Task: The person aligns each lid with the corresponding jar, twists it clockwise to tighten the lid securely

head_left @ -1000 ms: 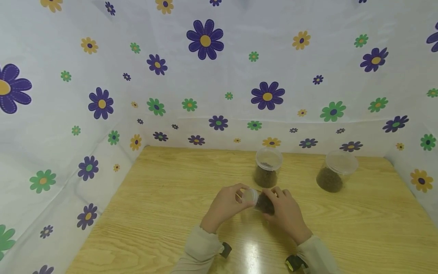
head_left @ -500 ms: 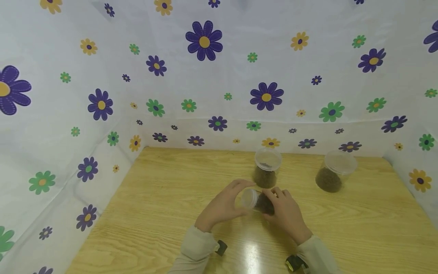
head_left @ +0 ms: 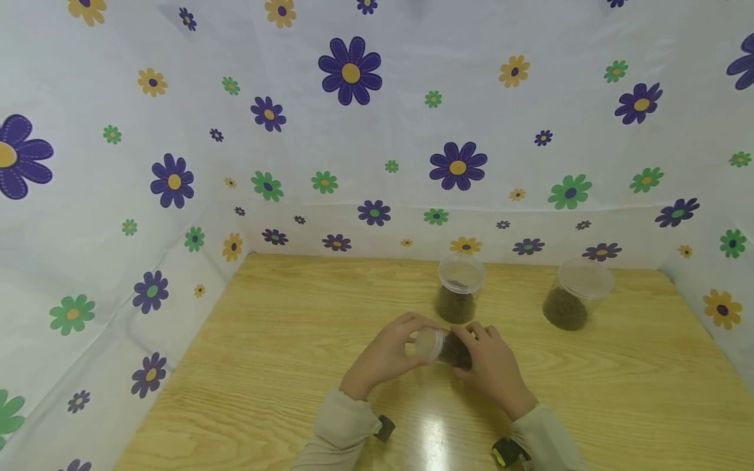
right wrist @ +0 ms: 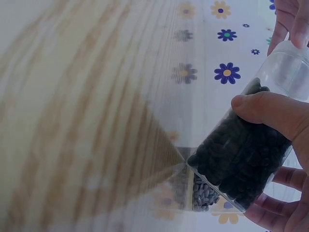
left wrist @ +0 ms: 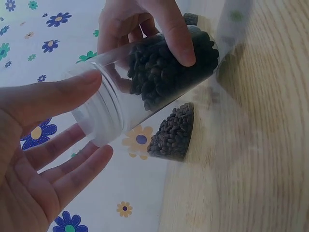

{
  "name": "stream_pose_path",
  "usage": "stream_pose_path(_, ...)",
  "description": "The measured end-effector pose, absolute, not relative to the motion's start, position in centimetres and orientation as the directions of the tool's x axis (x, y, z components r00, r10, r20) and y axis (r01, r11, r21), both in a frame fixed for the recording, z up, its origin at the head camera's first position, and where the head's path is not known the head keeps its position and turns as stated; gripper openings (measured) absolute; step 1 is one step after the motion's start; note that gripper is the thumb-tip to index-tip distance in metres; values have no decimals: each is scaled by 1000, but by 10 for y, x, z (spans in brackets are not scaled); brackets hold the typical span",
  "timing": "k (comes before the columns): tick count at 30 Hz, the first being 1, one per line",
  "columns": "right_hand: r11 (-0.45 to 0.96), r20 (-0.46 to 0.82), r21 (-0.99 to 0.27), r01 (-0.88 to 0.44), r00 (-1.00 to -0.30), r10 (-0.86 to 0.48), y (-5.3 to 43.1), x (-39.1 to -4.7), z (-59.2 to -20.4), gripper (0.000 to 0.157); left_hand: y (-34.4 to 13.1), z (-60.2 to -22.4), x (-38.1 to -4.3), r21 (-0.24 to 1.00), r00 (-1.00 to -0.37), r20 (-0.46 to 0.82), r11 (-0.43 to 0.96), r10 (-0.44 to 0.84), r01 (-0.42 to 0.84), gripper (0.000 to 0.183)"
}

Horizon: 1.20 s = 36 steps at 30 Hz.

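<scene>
A clear plastic jar [head_left: 456, 352] part-filled with dark beans lies tilted between both hands, its frosted screw lid [left wrist: 94, 116] pointing left. My right hand [head_left: 495, 367] grips the jar's body, thumb on one side and fingers on the other. Around the lid curls my left hand [head_left: 379, 358]; in the left wrist view its thumb and fingertips touch the lid from opposite sides. The beans [right wrist: 241, 150] look like roasted coffee beans in the wrist views. From the head view the hands cover part of the jar.
Just behind the hands stands a second lidded jar [head_left: 456, 304] of dark beans. Farther right is a third, similar jar [head_left: 567, 307]. A flower-patterned white sheet [head_left: 400, 131] encloses the back and sides of the wooden table [head_left: 294, 314].
Half a second ago the left hand's thumb and fingers were spread away from the lid; now they close round it again. The right hand holds the jar in nearly the same place.
</scene>
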State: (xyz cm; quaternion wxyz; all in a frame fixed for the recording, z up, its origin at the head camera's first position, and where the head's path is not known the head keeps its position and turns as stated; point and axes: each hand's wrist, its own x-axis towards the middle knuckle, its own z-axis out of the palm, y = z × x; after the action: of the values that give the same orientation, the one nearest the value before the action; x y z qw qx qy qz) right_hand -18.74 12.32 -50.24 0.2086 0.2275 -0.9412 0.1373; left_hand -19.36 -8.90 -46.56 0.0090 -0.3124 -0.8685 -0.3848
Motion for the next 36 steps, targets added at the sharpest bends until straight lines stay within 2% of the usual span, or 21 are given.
stream_pose_path(6,857,476,-151,-493,-796,-374,123,-188,-504,68,-87,-464,-192,697,-836,222,518,502,496,53)
stream_pose_path(15,861,454,-173,-478,-815,-361,123,-188,-503,68,-85,-466,-192,728,-885,175,548,431,412,51)
stream_pose_path(19,860,458,-173,-479,-812,-360,123,-188,-503,68,-85,-468,-193,746,-898,129,555,420,367,58)
stream_pose_path(24,857,472,-166,-487,-803,-365,123,-188,-503,67,-85,-470,-193,773,-904,46,558,425,301,78)
stream_pose_path(29,853,471,-180,-491,-804,-363,123,-187,-502,68,-89,-469,-191,698,-868,110,584,484,414,86)
stream_pose_path(32,853,461,-187,-487,-810,-362,123,-185,-500,68,-91,-466,-191,642,-832,190,576,521,507,80)
stream_pose_path(36,857,447,-186,-480,-818,-361,122,-185,-499,67,-93,-466,-192,610,-802,257,553,538,567,65)
